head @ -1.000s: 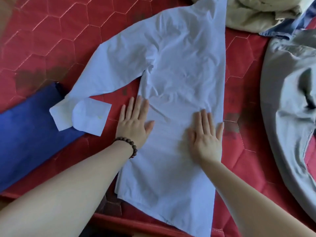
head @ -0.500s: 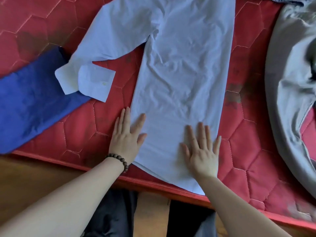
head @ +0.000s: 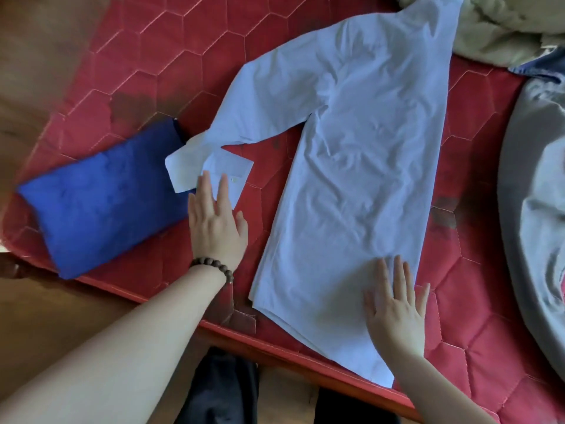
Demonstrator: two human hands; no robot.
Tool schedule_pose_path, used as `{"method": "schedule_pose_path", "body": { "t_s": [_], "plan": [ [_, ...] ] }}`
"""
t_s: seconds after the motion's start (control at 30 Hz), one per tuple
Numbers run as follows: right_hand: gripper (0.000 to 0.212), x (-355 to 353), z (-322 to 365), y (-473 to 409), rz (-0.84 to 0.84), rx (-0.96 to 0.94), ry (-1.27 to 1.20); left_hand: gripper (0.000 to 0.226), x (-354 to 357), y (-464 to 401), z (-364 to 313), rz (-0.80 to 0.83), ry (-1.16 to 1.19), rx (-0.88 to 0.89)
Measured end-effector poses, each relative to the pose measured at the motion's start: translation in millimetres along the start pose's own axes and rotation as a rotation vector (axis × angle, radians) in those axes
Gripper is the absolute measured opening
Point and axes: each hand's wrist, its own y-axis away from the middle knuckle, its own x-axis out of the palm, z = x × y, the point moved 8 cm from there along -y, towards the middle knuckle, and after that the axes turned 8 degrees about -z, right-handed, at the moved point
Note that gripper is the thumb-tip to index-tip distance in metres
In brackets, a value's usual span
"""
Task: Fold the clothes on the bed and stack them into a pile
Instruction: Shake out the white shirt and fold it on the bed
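A pale blue shirt [head: 360, 166] lies flat on the red quilted bed [head: 171, 53], already folded lengthwise, its long axis running from the hem at the near edge of the mattress up and away toward the collar end. One sleeve [head: 260, 108] is left out, slanting down and to the left from the shoulder, its cuff [head: 211, 172] resting against a folded dark blue garment [head: 101, 200].

The left hand [head: 215, 221], a bead bracelet [head: 214, 267] at the wrist, lies with fingers straight and slightly spread, the fingertips [head: 205, 182] touching the cuff; it holds nothing. The right hand [head: 396, 307] is spread flat on the shirt's lower right corner, pressing it to the mattress.

The cuff lies just ahead of the left hand, well to the left of the shirt's body (the right hand is far from it and looks to be serving as an anchor). The likely next step is to take the cuff and carry the sleeve rightward across the body, which falls to the left hand.

Still unfolded, a grey garment [head: 532, 209] lies at the right edge of the bed and a rumpled beige one [head: 501, 26] at the far end, with a bit of denim-blue cloth [head: 547, 64] beside it.
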Motion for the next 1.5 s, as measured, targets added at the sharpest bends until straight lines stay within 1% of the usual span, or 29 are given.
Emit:
{"method": "schedule_pose_path", "body": {
  "t_s": [0.1,0.17,0.23,0.3,0.4,0.5,0.57,0.67,0.73,0.77,0.83,0.87,0.93,1.0,1.1,1.23,1.3,1.33,1.4,1.43,1.5],
  "plan": [
    [0.065,-6,42,-23,0.004,-0.077,-0.025,0.074,-24,-60,41,-0.145,0.029,-0.164],
    [0.066,-10,79,-40,-0.003,-0.122,-0.059,0.074,-29,-86,63,-0.187,0.136,-0.285],
    [0.065,-13,117,-57,-0.007,-0.153,-0.094,0.07,-21,-102,80,-0.138,0.22,-0.403],
    [0.062,-14,156,-74,0.009,-0.187,-0.128,0.056,-8,-112,94,-0.041,0.233,-0.446],
    [0.06,-18,210,-98,-0.001,-0.236,-0.188,0.026,2,-121,103,0.055,0.226,-0.383],
    [0.061,-34,263,-119,-0.081,-0.287,-0.297,0.014,-6,-127,100,0.066,0.265,-0.242],
    [0.06,-47,299,-128,-0.119,-0.363,-0.361,0.013,-19,-130,89,0.067,0.316,-0.124],
    [0.06,-62,347,-138,-0.116,-0.474,-0.419,0.018,-44,-133,67,0.047,0.378,0.074],
    [0.056,-69,363,-148,-0.106,-0.468,-0.445,0.019,-59,-136,58,0.019,0.384,0.167],
    [0.05,-71,366,-154,-0.101,-0.456,-0.433,0.022,-64,-139,58,0.013,0.389,0.177],
    [0.03,-74,368,-166,-0.08,-0.444,-0.334,0.026,-73,-147,59,0.001,0.409,0.187],
    [0.023,-75,366,-171,-0.06,-0.441,-0.28,0.029,-78,-151,58,-0.009,0.414,0.205],
    [0.02,-84,361,-178,-0.041,-0.424,-0.248,0.031,-86,-157,54,-0.021,0.4,0.249],
    [0.023,-104,354,-185,-0.098,-0.382,-0.303,0.027,-94,-164,53,-0.039,0.359,0.245],
    [0.028,-151,329,-211,-0.263,-0.28,-0.328,0.019,-102,-178,57,-0.06,0.282,0.183],
    [0.042,-228,265,-248,-0.504,-0.199,-0.325,0.02,-115,-194,52,-0.099,0.206,0.163],
    [0.046,-257,224,-261,-0.589,-0.153,-0.264,0.022,-119,-198,50,-0.119,0.158,0.157],
    [0.046,-266,201,-268,-0.606,-0.118,-0.214,0.023,-122,-199,49,-0.126,0.142,0.154],
    [0.045,-273,158,-279,-0.573,-0.04,-0.145,0.023,-126,-198,46,-0.135,0.115,0.152],
    [0.042,-268,140,-284,-0.522,-0.011,-0.119,0.023,-128,-197,45,-0.138,0.104,0.149],
    [0.034,-244,120,-291,-0.335,-0.017,-0.026,0.022,-130,-196,44,-0.141,0.086,0.132]
  ]
}}
